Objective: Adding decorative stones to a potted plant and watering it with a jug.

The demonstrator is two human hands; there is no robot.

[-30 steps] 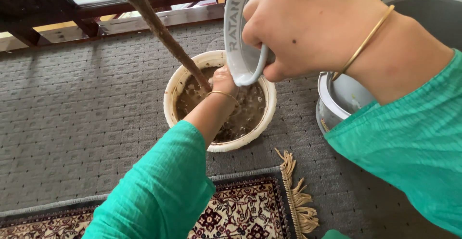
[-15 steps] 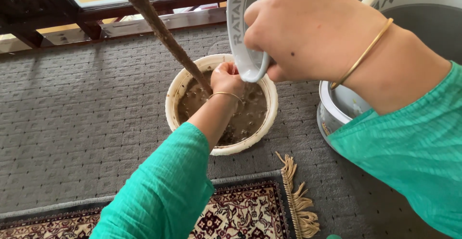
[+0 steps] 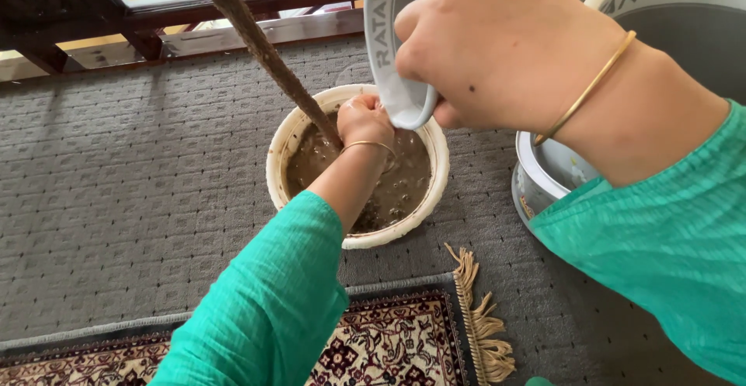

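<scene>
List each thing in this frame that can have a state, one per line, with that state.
Cream pot: upright, filled with wet brown soil.
Brown stem: leaning, base in the soil.
Left hand: down in the pot at the stem's base.
White mug: tipped over the pot.
Right hand: gripping the mug.
White bucket: upright, open.
Patterned rug: flat, fringe splayed.

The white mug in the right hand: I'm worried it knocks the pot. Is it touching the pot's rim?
Cannot tell. In the head view the white mug overlaps the pot rim from above, so any gap is hidden; the right hand holds it.
</scene>
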